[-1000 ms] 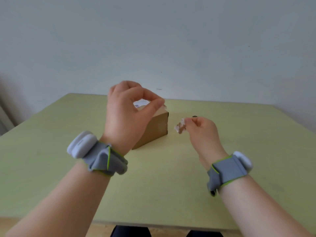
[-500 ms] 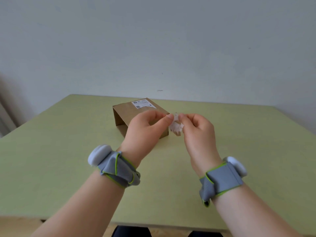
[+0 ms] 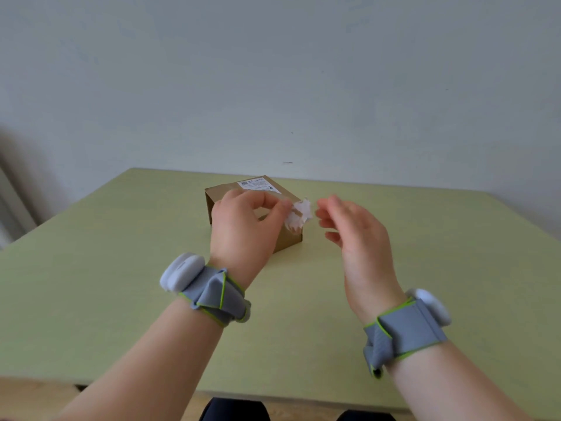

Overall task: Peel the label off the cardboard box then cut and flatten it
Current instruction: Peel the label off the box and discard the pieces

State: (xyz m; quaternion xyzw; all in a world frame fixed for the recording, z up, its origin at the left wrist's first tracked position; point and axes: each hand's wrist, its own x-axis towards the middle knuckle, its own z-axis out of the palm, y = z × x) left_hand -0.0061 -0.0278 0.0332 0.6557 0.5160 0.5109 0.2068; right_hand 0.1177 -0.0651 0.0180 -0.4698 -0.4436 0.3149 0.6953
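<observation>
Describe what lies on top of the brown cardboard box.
A white printed label is stuck flat on the brown cardboard box, near its far corner. The left hand covers the near part of the top, so anything there is hidden.

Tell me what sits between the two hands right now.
The crumpled label scrap, pinched by the left hand; the right hand is just clear of it, per the head view.

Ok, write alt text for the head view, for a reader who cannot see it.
A person's left hand pinches a crumpled scrap of peeled label above a green table, while the right hand hovers open beside it. Behind them sits a cardboard box with a white printed label on top. Both wrists wear grey sensor bands.
</observation>
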